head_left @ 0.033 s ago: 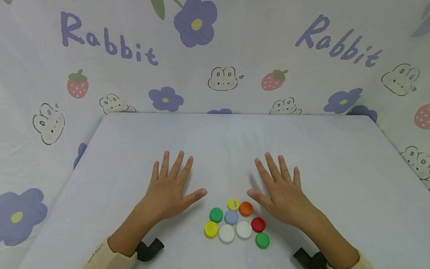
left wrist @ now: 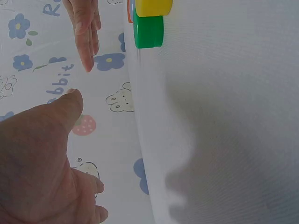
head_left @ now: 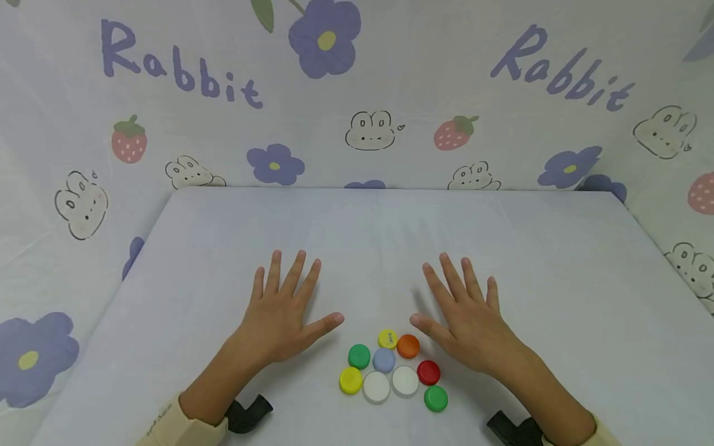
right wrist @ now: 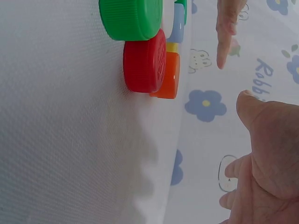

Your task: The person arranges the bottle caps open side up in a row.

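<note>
Several plastic bottle caps lie in a loose cluster near the front middle of the table. At the cluster's back are a yellow cap (head_left: pixel 387 339) with dark marks and an orange cap (head_left: pixel 408 346). A green cap (head_left: pixel 359 357), a pale blue cap (head_left: pixel 383 360) and another yellow cap (head_left: pixel 351 380) sit on the left. Two white caps (head_left: pixel 376 387) lie in front, with a red cap (head_left: pixel 428 373) and a second green cap (head_left: pixel 436 398) on the right. Fingers spread, my left hand (head_left: pixel 281 322) hovers left of them, holding nothing. Opposite, my right hand (head_left: pixel 471 328) is likewise spread, touching no cap.
The white table (head_left: pixel 385 248) reaches back to a hanging cloth (head_left: pixel 401 74) printed with rabbits, flowers and strawberries. Black curved pieces, one at the left wrist (head_left: pixel 249 415) and one at the right wrist (head_left: pixel 515 428), stick out under the forearms.
</note>
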A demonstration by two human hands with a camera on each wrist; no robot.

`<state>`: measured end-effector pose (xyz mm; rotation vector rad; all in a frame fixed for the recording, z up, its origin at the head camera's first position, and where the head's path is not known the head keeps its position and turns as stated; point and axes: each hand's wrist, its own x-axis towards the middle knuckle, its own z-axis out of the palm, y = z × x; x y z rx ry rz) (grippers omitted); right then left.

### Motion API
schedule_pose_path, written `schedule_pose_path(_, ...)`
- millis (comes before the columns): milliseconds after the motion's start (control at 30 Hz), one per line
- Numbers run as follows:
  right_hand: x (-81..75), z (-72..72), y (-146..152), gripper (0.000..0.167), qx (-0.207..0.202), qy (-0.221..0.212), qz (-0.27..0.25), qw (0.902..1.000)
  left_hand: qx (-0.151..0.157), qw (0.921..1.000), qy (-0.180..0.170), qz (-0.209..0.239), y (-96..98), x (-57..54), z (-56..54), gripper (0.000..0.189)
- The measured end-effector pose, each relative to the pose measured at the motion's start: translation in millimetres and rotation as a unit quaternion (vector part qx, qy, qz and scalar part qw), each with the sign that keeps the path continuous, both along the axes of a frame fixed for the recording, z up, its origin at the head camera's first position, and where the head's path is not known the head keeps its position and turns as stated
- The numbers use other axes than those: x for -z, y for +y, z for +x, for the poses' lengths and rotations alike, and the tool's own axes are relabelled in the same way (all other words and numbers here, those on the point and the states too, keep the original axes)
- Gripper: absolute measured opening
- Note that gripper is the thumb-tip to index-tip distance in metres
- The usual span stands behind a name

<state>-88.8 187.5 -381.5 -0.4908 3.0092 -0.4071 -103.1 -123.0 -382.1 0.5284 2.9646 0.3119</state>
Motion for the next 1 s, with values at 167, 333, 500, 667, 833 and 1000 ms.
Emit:
schedule_pose_path(167,0.2,-0.1,1,0.087,-0.001,0.001,-0.005,1.0,0.002,1.0,-0.002,-0.005,0.8,-0.2,-0.5,0.097)
schedule_pose_path(333,-1.6,-0.4,1,0.085,-0.012,0.008,-0.017,0.9998,0.007,1.0,-0.003,-0.001,1.3,-0.2,-0.1,0.096)
schedule_pose_path(500,-3.1,0.7,-1,0.067,-0.048,0.028,-0.039,0.9977,0.024,0.9996,0.012,0.006,4.7,2.5,0.2,0.087)
schedule_pose_path(667,-2.7,2.9,-12,0.043,-0.092,0.029,-0.054,0.9939,0.045,0.9988,0.016,0.013,13.9,4.1,2.5,0.067)
schedule_pose_path(833,-2.7,6.7,-27,0.03,-0.132,0.013,-0.057,0.9895,0.094,0.994,-0.028,0.048,22.9,1.9,6.6,0.041)
schedule_pose_path(1000,0.6,10.7,-42,0.022,-0.186,0.013,-0.085,0.9788,0.135,0.9826,-0.084,0.095,26.2,-0.7,9.6,0.018)
